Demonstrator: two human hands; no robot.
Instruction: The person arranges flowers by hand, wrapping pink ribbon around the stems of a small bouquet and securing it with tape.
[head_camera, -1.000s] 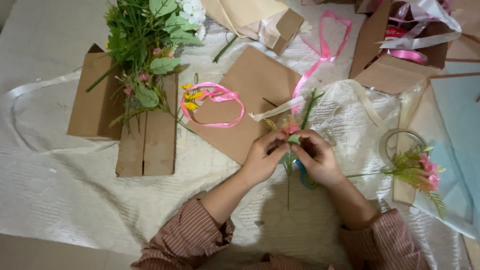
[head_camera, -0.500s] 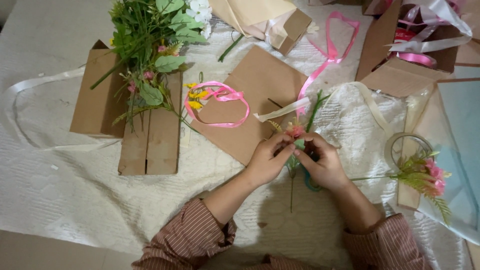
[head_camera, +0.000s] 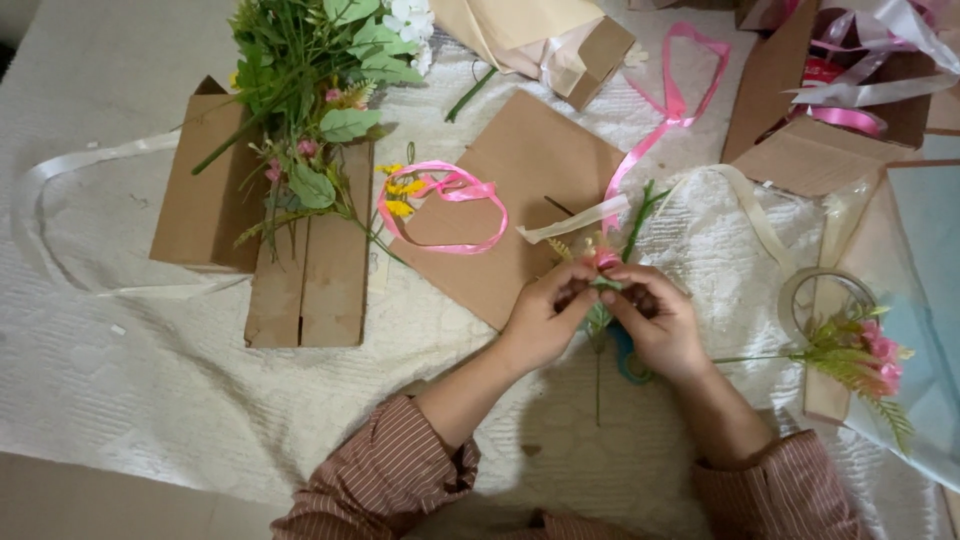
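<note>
We have both hands meeting a little right of the middle of the frame. Our left hand is curled shut, its fingertips pinching the small flower sprig just under its pink head. Our right hand is closed too, pressed against the same sprig from the other side, so the sprig sits between the two sets of fingertips, with its thin green stem hanging down past our palms toward the bottom of the frame.

The grip looks narrow, and that is where trouble could start. If either pinch loosens, the sprig may twist or drop onto the white textured cloth. If we squeeze or bend too hard near the head, the slim stem could kink or the pink bloom could come away.

Something blue-green shows under our right hand; it may be a roll of tape, though the hand covers too much of it to be sure. If it is sticky, it could catch on the leaves or on the cream ribbon lying just above our fingers.

The pink ribbon loop on the brown card lies near, up and to the left.
</note>
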